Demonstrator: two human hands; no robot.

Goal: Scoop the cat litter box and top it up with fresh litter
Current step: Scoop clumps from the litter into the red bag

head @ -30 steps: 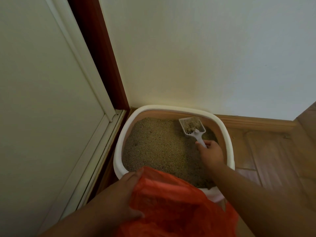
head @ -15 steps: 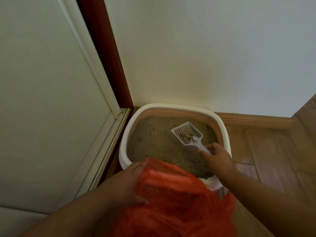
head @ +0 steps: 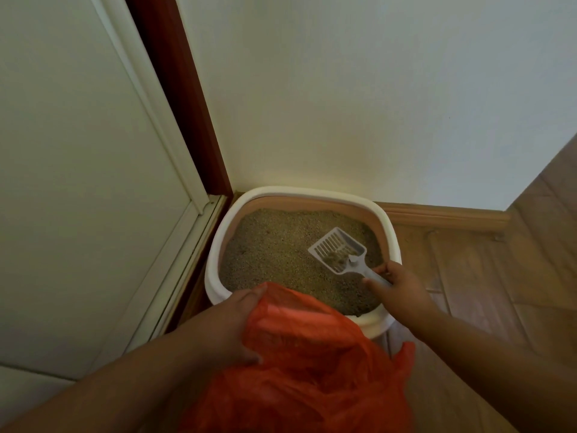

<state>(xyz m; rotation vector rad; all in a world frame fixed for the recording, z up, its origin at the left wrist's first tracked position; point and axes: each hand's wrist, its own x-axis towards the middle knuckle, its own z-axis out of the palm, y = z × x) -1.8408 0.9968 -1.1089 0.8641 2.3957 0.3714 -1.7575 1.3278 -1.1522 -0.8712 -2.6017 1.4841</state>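
Our right hand (head: 398, 284) grips the light, stiff white slotted plastic scoop (head: 338, 253) by its handle, clump aboard, while our left hand (head: 232, 326) pinches the limp, slippery orange plastic bag (head: 312, 364) at its rim.

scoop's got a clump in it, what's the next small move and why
Probably carry the scoop toward the orange bag and tip it in. The right hand grips the handle with a clump sitting in the slotted head above the litter box, and the left hand holds the bag at the box's near edge, apparently ready to receive it.
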